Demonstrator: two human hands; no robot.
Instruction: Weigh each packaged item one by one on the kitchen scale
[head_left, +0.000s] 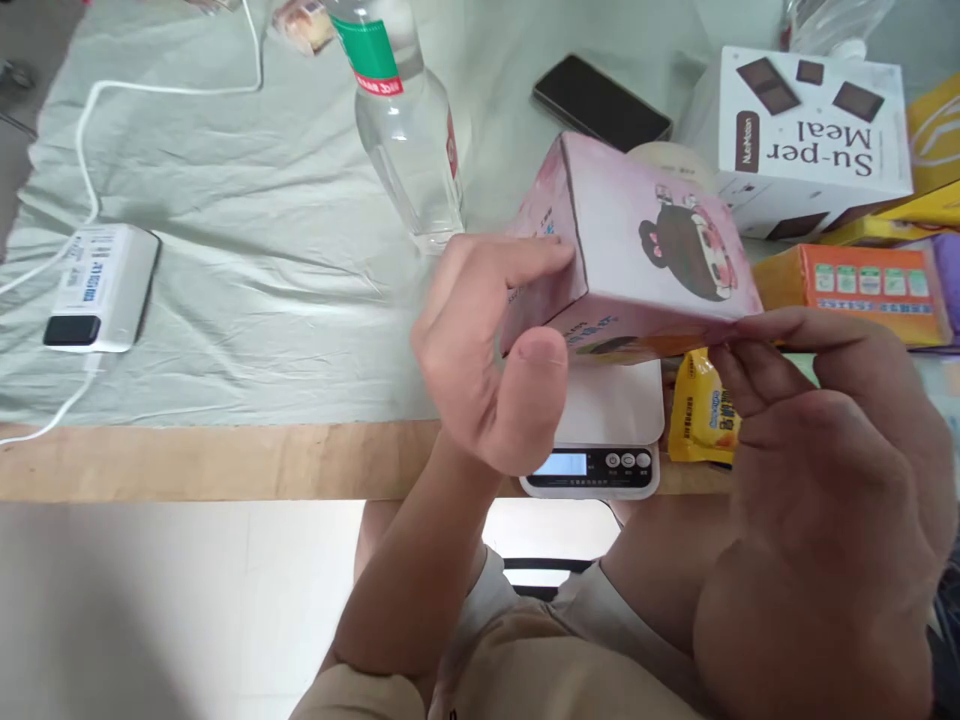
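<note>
Head view, steeply down, close

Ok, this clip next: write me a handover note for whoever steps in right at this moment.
Left hand: grips the left end of the pink cartoon box, thumb underneath.
Right hand: fingertips pinch the box's lower right edge.
The box is held tilted in the air above the white kitchen scale, not resting on it.
Yellow snack packet lies right of the scale; Su-per Meal box and orange box behind it.
Done: box lifted. Left: nothing is on the scale platform yet; display unreadable.
</note>
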